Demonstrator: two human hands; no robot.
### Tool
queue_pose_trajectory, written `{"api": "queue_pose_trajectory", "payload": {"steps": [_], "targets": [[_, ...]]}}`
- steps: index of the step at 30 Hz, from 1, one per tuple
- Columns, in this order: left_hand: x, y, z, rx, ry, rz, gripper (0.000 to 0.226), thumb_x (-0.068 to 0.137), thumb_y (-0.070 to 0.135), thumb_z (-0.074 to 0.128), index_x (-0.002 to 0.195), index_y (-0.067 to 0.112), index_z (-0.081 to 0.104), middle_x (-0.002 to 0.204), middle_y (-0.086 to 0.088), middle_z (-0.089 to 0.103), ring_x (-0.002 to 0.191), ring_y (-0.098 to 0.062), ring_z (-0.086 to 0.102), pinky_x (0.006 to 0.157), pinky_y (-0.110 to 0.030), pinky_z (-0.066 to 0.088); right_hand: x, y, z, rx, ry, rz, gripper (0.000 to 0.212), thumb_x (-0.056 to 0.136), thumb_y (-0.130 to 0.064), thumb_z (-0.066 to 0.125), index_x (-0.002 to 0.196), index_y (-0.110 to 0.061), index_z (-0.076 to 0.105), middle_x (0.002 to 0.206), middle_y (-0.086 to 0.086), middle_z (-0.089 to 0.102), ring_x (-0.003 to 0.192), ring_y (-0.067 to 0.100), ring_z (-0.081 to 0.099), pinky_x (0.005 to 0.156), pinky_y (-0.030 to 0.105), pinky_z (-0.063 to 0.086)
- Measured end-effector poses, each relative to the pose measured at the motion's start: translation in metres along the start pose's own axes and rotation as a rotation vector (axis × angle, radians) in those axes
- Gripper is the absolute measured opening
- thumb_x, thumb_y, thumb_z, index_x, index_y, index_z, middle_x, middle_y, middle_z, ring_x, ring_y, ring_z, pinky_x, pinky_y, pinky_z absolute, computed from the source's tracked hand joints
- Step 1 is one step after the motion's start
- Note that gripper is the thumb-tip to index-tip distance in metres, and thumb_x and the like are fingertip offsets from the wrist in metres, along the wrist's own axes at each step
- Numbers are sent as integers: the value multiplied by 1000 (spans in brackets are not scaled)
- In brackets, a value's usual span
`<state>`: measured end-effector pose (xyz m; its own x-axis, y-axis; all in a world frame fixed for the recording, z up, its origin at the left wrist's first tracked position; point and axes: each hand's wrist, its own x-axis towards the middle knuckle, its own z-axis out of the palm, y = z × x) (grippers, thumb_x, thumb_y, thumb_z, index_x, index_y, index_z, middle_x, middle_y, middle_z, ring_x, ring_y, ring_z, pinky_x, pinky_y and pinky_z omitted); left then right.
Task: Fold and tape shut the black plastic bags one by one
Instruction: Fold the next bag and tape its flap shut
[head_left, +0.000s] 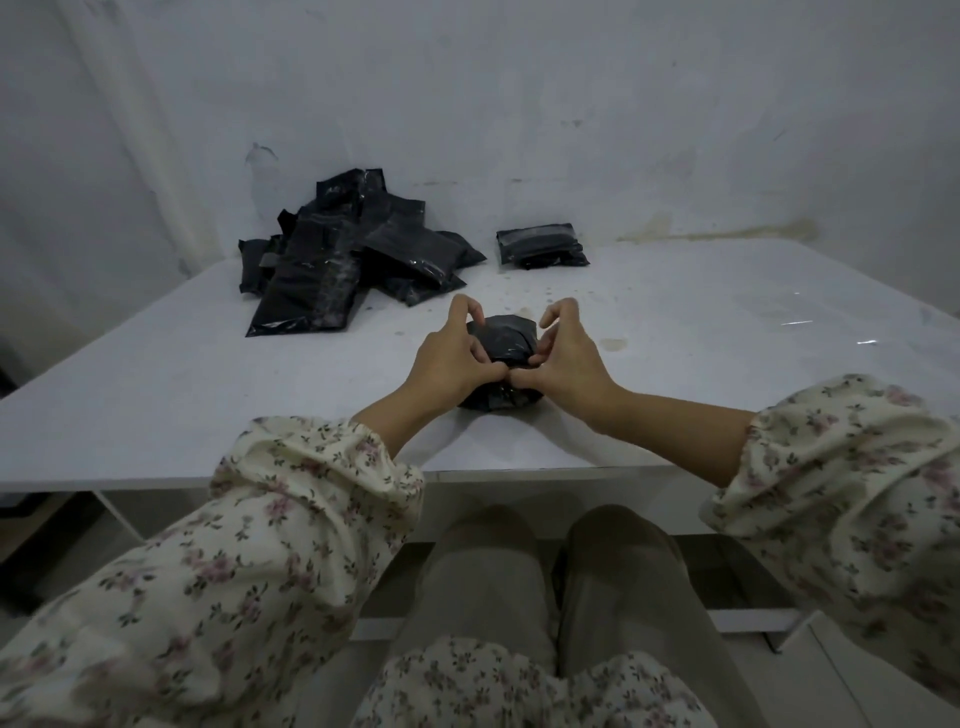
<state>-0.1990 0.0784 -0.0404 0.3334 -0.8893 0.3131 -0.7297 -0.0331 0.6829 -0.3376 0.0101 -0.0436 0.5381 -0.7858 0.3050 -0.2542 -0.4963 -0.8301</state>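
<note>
Two hands meet at mid-frame: the left hand (451, 356) and right hand (569, 358) each pinch the near fold of a black plastic bag (503, 336) lying on the white table (156, 405), forefingers arched above it. The film looks thin, soft and slick, probably light, so the folded seam seems the surest place to grip. A heap of bags (348, 260) lies at upper left, with one flat packet (543, 247) apart at upper centre.

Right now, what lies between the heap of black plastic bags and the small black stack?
Nothing: bare white tabletop separates heap and stack, per the head view.
</note>
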Motion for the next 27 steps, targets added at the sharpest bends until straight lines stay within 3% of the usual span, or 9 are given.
{"api": "queue_pose_trajectory", "payload": {"steps": [3,6,9,11,13,16,21,24,27], "targets": [[-2,3,0,29,4,52,54,77,8,73,106,20,30,62,3,58,49,-6,50,48,-11,37,3,-1,0,99,-73,123,54,76,6,70,105,-15,29,81,2,43,68,9,47,59,17,46],[-6,4,4,71,38,102,57,77,7,74,107,22,28,66,2,57,53,-5,50,51,-14,38,9,-2,0,266,-128,269,57,76,12,66,107,-16,27,85,5,45,77,14,51,64,21,46],[-7,0,1,21,101,31,65,70,14,82,107,23,29,100,-6,46,84,-15,46,67,-18,38,15,6,0,325,-173,363,65,70,15,69,108,-18,29,96,10,48,104,26,53,90,35,50],[-5,-6,-5,44,69,-29,65,68,22,86,105,24,32,105,-6,40,91,-19,42,71,-20,36,17,12,-1,328,-203,408,65,66,13,75,102,-22,33,113,17,52,113,31,52,98,41,48],[-8,-14,-8,28,-7,-8,53,72,22,83,102,22,39,90,-1,44,79,-16,45,62,-18,37,18,15,-4,355,-248,441,62,66,10,77,99,-25,37,118,18,54,108,31,56,84,36,53],[-12,-22,-11,3,-35,49,30,78,17,79,91,23,53,82,5,48,81,-17,52,75,-30,46,16,12,-9,418,-290,452,54,76,9,72,111,-18,40,93,7,53,80,17,55,56,21,44],[-14,-27,-16,121,-71,176,15,88,12,67,99,23,65,91,-1,47,83,-13,52,78,-24,45,16,11,-16,281,-277,266,36,86,4,64,109,-13,43,82,4,48,75,13,50,64,21,44],[-17,-32,-15,213,-39,332,22,90,10,64,106,24,70,99,-3,46,84,-14,50,73,-21,47,13,11,-16,60,-197,-44,25,88,-1,62,101,-17,48,90,5,50,80,14,49,73,24,43],[-20,-34,-15,327,26,390,22,91,11,63,105,25,72,106,-4,49,89,-16,51,69,-32,49,6,13,-15,-156,-253,-394,5,90,-24,64,94,-23,61,101,4,50,91,13,48,81,20,41]]}}
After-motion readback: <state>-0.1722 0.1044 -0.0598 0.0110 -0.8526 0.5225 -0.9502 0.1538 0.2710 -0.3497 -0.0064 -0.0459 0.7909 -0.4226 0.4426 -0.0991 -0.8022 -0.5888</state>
